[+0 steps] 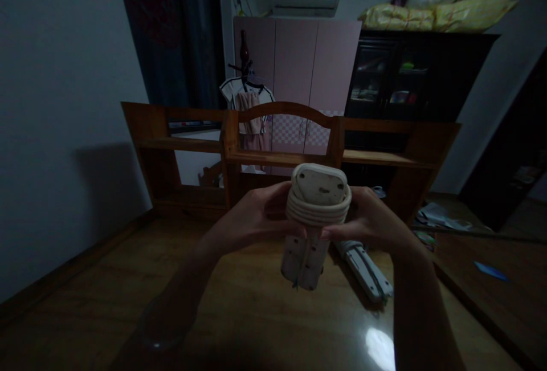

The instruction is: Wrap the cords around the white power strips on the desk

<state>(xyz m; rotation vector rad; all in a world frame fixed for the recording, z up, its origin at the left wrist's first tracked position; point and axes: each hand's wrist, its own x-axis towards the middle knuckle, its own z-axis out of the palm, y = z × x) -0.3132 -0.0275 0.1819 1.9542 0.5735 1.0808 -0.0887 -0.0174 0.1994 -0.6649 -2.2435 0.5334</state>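
Upright over the table, a dirty white corded device (301, 263) is held in front of me by both hands. Its cord (318, 211) is wound in several loops below a rounded top with dark marks. Two long parts with dark spots extend downward, a gap between them. My left hand (260, 211) grips the left side, thumb at the front below the loops. From the right, my right hand (363, 220) closes around it, its thumb near the left one. A second, similar white device (367, 274) lies on the table, partly behind my right hand.
The glossy wooden table (256, 314) has a wooden shelf unit (282, 157) along its far edge. A wall (64, 103) stands at left. Right of the table is a lower wooden surface with a blue item (490, 270). Cabinets (294, 63) stand behind.
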